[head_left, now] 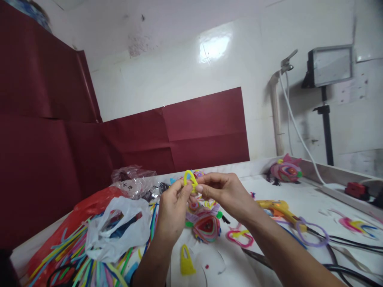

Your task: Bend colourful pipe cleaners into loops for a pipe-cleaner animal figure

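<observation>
A yellow pipe cleaner (189, 175) bent into a loop is pinched between my two hands in the middle of the view. My left hand (173, 211) grips its lower left side, fingers closed. Thumb and fingers of my right hand (226, 193) press on its lower right end. Just below and behind them lies a colourful pipe-cleaner piece (206, 227) with red, pink and green coils. Nearer to me, a yellow shape with a looped top (187, 263) rests on a white sheet. A pink loop (241, 238) lies beneath my right wrist.
Many coloured pipe cleaners (92, 271) and a white plastic bag (118, 231) are at the left, over a red bag (95, 203). A yellow glue gun (278, 209) with black cords lies at the right. Another coiled figure (286, 169) and a lamp stand (326, 131) are farther back.
</observation>
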The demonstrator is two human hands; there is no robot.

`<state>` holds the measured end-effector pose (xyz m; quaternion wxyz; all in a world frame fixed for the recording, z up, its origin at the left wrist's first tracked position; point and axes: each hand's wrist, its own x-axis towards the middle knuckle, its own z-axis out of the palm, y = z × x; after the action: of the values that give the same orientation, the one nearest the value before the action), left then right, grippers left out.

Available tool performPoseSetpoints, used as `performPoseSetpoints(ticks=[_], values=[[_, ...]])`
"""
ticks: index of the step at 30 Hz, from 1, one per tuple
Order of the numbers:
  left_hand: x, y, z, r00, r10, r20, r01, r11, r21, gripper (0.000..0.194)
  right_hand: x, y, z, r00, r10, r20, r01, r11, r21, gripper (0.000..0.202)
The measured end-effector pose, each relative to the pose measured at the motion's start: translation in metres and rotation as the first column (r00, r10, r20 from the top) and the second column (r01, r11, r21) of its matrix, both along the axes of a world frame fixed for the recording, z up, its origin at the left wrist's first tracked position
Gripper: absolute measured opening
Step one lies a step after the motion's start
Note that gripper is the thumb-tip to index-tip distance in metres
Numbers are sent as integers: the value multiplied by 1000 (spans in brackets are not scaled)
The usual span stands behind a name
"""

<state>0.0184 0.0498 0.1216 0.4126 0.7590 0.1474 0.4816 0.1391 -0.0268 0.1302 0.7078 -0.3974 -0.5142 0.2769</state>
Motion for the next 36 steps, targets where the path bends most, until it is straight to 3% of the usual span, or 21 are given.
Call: performPoseSetpoints(ticks=[7, 25, 36], values=[[2, -2, 1, 997, -15, 77, 23, 995, -98, 13, 0, 2, -3, 999, -42, 17, 42, 999, -3, 22], [0, -9, 2, 986, 166, -26, -163, 982, 100, 12, 0, 11, -12, 988, -138, 67, 136, 990, 31, 20], [0, -10, 3, 989, 146, -20, -144, 987, 64, 12, -1, 8, -13, 953, -240, 183, 227, 970, 90, 11]])
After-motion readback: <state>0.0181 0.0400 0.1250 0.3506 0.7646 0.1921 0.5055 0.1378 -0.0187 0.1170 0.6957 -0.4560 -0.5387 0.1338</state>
